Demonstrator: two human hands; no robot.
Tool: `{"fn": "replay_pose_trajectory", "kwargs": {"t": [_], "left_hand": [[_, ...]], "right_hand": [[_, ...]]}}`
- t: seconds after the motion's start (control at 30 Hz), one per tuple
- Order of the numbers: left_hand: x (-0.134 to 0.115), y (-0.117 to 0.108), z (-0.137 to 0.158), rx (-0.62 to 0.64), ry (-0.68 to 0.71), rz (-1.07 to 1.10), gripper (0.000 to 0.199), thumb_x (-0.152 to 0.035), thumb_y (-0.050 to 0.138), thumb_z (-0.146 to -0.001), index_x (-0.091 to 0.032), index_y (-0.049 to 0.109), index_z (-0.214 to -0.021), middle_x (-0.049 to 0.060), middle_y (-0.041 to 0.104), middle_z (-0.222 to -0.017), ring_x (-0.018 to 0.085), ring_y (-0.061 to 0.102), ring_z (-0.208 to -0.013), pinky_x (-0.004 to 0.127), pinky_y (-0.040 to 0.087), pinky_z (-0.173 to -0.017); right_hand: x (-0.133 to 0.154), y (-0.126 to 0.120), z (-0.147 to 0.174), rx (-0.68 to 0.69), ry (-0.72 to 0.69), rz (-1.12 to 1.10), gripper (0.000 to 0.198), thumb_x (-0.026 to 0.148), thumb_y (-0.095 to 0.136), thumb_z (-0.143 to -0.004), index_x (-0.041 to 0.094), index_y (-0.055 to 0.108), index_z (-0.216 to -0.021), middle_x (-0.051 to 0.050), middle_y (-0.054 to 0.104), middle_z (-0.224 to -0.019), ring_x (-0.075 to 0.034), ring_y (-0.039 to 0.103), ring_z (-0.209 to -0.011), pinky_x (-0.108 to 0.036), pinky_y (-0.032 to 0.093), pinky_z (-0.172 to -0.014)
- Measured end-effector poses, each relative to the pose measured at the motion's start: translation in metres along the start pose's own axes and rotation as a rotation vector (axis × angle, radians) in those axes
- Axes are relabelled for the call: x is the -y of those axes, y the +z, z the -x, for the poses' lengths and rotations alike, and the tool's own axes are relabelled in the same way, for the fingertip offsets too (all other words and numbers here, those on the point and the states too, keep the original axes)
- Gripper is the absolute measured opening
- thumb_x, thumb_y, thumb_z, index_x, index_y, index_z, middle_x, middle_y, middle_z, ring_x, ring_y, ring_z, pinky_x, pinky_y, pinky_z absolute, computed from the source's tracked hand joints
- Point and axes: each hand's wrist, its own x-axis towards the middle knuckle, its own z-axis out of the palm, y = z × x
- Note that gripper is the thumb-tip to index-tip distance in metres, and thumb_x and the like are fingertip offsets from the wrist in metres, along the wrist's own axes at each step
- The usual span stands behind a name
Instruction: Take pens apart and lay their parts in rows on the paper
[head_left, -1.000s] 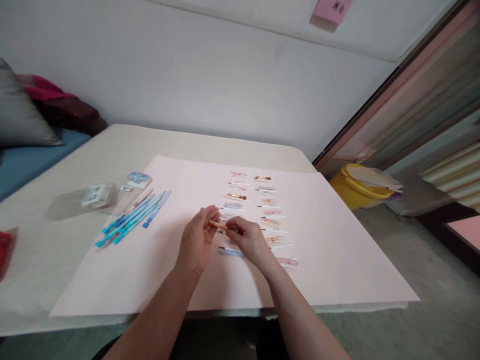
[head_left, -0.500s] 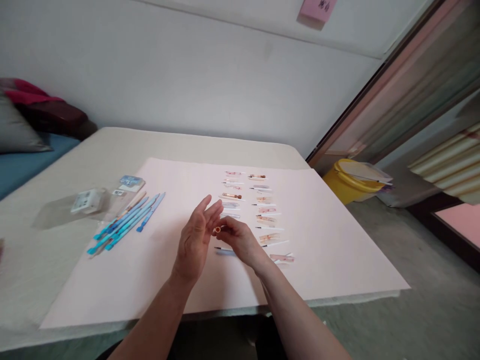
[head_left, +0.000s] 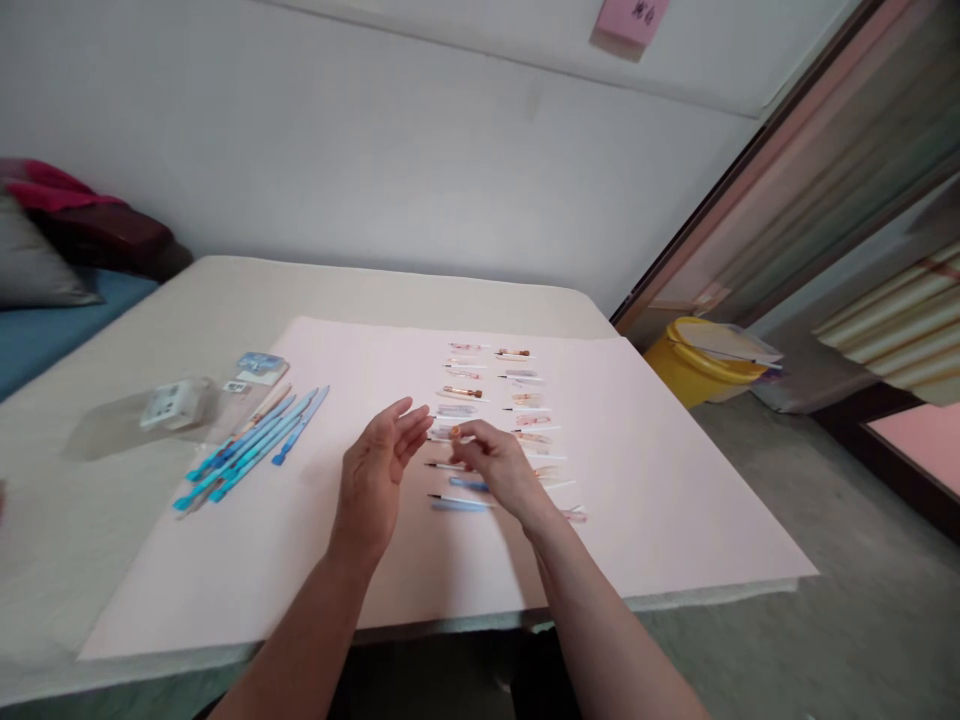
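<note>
My left hand [head_left: 373, 478] is raised over the pink sheet with its fingers stretched out and nothing in it. Beside it, my right hand [head_left: 499, 470] pinches a small orange tube-shaped piece [head_left: 455, 431] between thumb and fingertips; most of it is hidden. Beneath and around the right hand lie two columns of pen parts: white refills with dark tips [head_left: 460, 500], a light blue barrel [head_left: 459, 507], a brown-gold piece [head_left: 463, 392] and clear patterned pieces [head_left: 532, 420]. The right hand covers some of them.
Left on the pink sheet [head_left: 247, 590] lies a bunch of blue pen pieces [head_left: 255, 445]. Behind them are a clear plastic bag [head_left: 214, 410], a small white box [head_left: 171, 404] and a blue card pack [head_left: 261, 365]. A yellow bucket [head_left: 686, 365] stands beyond the table's right side.
My hands have drawn apart, the left moving left and the right moving slightly right and up with the orange piece. More of the refills and barrels now show between them.
</note>
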Motion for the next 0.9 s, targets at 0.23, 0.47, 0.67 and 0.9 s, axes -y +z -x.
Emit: {"fn": "replay_pose_trajectory", "kwargs": {"t": [0.23,0.47,0.67,0.9], "left_hand": [[-0.007,-0.013,-0.014,-0.227,-0.064,0.018,0.037,-0.043,0.057,-0.081,-0.01,0.063,-0.097,0.016,0.068,-0.096,0.024,0.064,-0.094,0.04,0.046,-0.09],[-0.004,-0.015,-0.015,-0.24,-0.118,0.02,0.032,-0.039,0.058,-0.08,-0.011,0.063,-0.094,0.015,0.068,-0.092,0.023,0.065,-0.089,0.038,0.049,-0.082],[-0.004,-0.017,-0.016,-0.239,-0.142,0.015,0.032,-0.038,0.06,-0.078,-0.011,0.063,-0.095,0.014,0.069,-0.092,0.022,0.065,-0.088,0.034,0.05,-0.076],[-0.011,-0.021,-0.019,-0.25,-0.128,0.009,0.031,-0.036,0.061,-0.077,-0.01,0.064,-0.094,0.014,0.069,-0.092,0.02,0.066,-0.084,0.031,0.051,-0.073]], "right_hand": [[-0.02,-0.035,-0.011,-0.036,0.098,1.006,0.015,0.018,0.046,-0.084,0.019,0.061,-0.083,-0.004,0.063,-0.087,-0.015,0.057,-0.077,-0.023,0.035,-0.06],[-0.031,-0.02,-0.015,0.151,0.167,1.248,0.016,0.017,0.048,-0.083,0.019,0.064,-0.087,-0.008,0.062,-0.093,-0.018,0.06,-0.081,-0.024,0.033,-0.059],[-0.032,-0.02,-0.018,0.184,0.168,1.244,0.018,0.013,0.048,-0.08,0.017,0.065,-0.085,-0.009,0.062,-0.094,-0.018,0.06,-0.079,-0.024,0.033,-0.059],[-0.026,-0.023,-0.019,0.145,0.134,1.175,0.022,0.006,0.044,-0.079,0.016,0.063,-0.086,-0.007,0.065,-0.09,-0.015,0.058,-0.083,-0.022,0.034,-0.066]]}}
